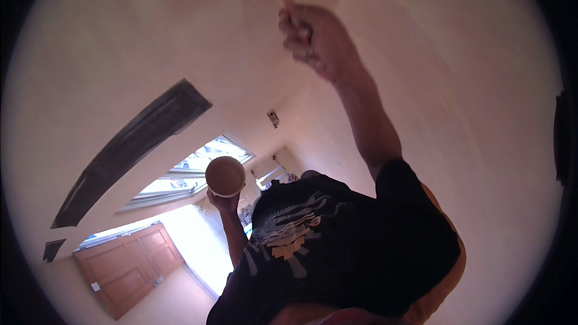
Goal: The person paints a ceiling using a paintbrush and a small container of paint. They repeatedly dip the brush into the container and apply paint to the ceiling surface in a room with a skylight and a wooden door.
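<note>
Bucket — in left hand

On my remote feed I see pale pinkish-beige walls filling most of the view, dimming toward the rim. A long dark band slants across the surface at left, a small dark patch near its lower end. Daylight pours through a window, and I spot a small fixture above it. At lower left, a brown panelled door stands beside strong white glare.
</note>
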A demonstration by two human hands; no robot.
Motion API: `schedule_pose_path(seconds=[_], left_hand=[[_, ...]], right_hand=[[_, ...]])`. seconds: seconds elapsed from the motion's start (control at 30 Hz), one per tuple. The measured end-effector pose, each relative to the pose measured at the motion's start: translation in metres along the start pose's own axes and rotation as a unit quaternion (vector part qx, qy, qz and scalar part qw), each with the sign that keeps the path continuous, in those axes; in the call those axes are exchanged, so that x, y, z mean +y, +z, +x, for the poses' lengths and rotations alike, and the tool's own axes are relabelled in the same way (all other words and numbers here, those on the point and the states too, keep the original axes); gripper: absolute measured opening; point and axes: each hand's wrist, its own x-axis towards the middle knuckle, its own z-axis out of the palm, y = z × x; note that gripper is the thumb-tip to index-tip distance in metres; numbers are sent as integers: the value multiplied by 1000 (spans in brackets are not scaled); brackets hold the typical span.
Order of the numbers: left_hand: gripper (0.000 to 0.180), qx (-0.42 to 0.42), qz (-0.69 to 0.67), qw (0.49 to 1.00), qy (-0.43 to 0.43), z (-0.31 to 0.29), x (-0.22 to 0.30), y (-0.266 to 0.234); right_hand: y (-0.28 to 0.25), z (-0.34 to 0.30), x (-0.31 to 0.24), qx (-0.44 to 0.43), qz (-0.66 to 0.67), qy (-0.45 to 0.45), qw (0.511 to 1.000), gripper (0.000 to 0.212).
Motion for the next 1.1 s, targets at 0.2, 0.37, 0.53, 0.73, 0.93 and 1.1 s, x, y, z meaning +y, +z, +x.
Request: schedule_pose_path(seconds=[0.2, 0.37, 0.53, 0.73, 0.93, 1.1], left_hand=[[70, -19, -106, 994, -24, 5, -4, 4], [68, -21, -123, 990, -66, -4, 7, 1], [68, -27, -50, 997, -45, -10, 2, -19], [67, 5, -206, 976, -75, -9, 9, -18], [69, 19, -241, 967, -82, -3, 15, -4], [77, 81, -409, 901, -118, 4, 50, 16]], right_hand=[[-8, -4, -5, -40, -37, -63, 996, 28], [-43, 48, 131, 56, -83, -105, 989, 36], [-70, 6, 239, 116, -53, 73, 989, 38], [-70, -34, 205, 90, 64, 224, 968, 34], [-20, 10, 51, 7, 44, 131, 990, 14], [31, -17, -58, -60, -65, -93, 992, 19]])
